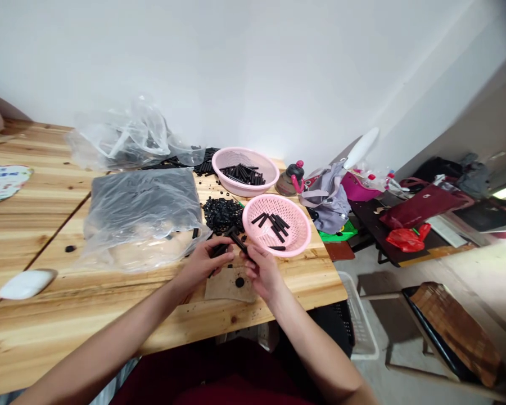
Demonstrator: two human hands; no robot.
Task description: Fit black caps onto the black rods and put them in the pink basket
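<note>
A: ok, what are the two hands up to here?

B: Both are busy, close together over the front part of the counter (316, 284). The left hand (206, 260) is curled around some black sticks (220, 250), but I can't tell how many. The right hand (262, 271) has the near end of a single stick (238, 241) pinched between thumb and fingers. That one slants up and away to the left. Can't tell if the left fingers touch it too.

A: gotcha. And right around them?

B: Just beyond the hands there's a messy heap of small black pieces (222, 215). Under them, a flat tan sheet (217, 286) with a round black disc (239, 282) on it. Just beside the right hand sits the front pink basket (299, 228) with a loose scatter of sticks inside. The back pink basket (265, 161) is behind it and holds a lot more.

A: and the rest of that counter?

B: Big dark package (143, 191) under clear plastic, left of the heap. Crumpled clear bag (122, 135) behind that, by the wall. A white rounded thing (26, 284), kinda mouse-shaped, off to the left. Oh, and a bottle with a pink top (287, 180) right of the back basket.
</note>
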